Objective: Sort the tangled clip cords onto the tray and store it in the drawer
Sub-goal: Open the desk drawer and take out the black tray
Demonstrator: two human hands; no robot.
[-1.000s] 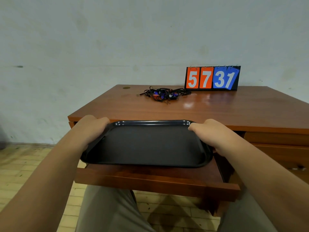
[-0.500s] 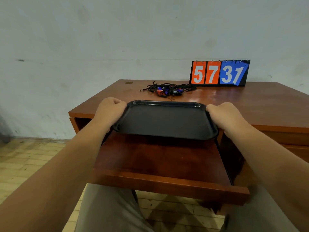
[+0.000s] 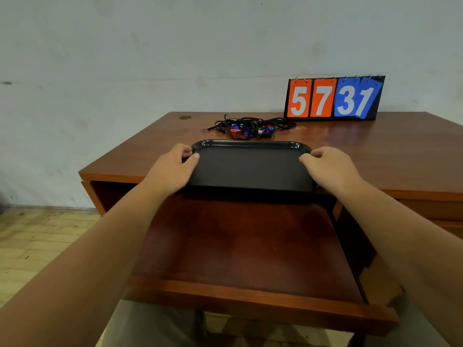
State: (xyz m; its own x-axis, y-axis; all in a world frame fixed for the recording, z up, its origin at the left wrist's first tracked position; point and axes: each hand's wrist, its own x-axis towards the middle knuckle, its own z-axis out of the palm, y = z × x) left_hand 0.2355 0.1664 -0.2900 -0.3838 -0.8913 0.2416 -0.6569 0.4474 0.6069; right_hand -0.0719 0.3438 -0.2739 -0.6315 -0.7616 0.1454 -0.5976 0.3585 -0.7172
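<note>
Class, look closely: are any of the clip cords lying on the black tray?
No: the tray is bare, and the tangled clip cords lie on the desk beyond it.

The left hand [image 3: 172,166] and right hand [image 3: 328,166] grip the short ends of a black tray [image 3: 250,169], thumbs on its upper face. The tray's far part is over the counter [image 3: 390,151]; its near edge overhangs the open drawer [image 3: 245,246]. Tangled black clip cords [image 3: 250,127] lie just behind the tray. A flip scoreboard [image 3: 334,98] reading 5737 stands at the counter's rear.
</note>
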